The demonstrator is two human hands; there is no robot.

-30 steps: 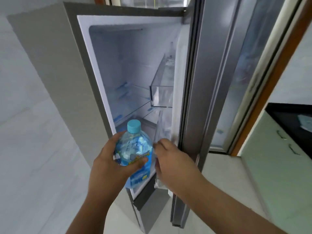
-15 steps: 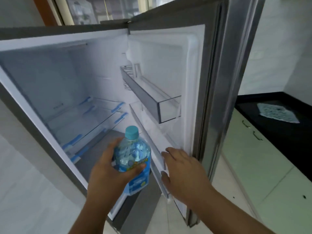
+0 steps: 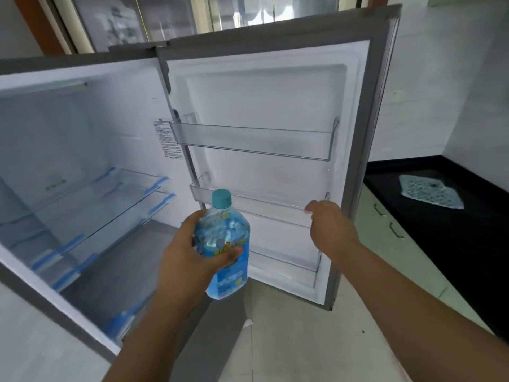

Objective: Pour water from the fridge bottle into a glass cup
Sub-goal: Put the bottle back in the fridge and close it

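Bottle [image 3: 225, 245], blue-labelled with teal cap [image 3: 221, 198] on, upright in left hand [image 3: 190, 260], fingers and thumb wrapped round its body. Right of that, right hand [image 3: 329, 230] with fingers curled at the rail of the middle door shelf [image 3: 264, 206], grip itself not clear. Beyond both hands, open fridge door [image 3: 275, 106]; far right, patterned cloth [image 3: 429, 190] on dark tabletop [image 3: 468, 244].

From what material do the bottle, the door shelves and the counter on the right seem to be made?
Bottle: clear plastic, probably; light shows through its blue-tinted body, and the cap is matte teal. Door shelves: transparent rigid plastic, by their see-through walls. Counter: dark polished stone, perhaps; it looks black and smooth.
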